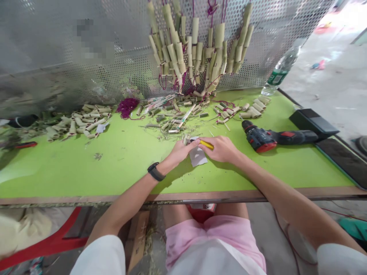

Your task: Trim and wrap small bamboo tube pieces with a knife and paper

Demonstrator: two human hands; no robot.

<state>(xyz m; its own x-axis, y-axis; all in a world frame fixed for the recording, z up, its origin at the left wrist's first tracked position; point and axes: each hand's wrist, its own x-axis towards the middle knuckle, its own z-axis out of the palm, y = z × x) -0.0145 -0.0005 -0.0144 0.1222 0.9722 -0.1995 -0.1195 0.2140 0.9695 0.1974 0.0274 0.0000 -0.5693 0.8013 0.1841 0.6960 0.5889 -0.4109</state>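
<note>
My left hand (181, 150), with a dark watch on its wrist, is closed around a short bamboo piece (186, 139) whose end shows above the fingers. In my right hand (222, 148) is a yellow utility knife (206, 144), its front end pointing left at the bamboo. The two hands almost meet over the green tabletop. Below them lies a torn scrap of whitish paper (198, 157). Whether the blade touches the bamboo is hidden by my fingers. Small cut bamboo pieces and shavings (174, 118) lie just beyond the hands.
Bamboo strings (197, 53) hang on a perforated metal panel. Purple cord (127, 107) and a bamboo pile (77, 122) lie left. To the right are a cordless drill (260, 137), a phone (342, 162), a water bottle (279, 74) and bamboo tubes (255, 109).
</note>
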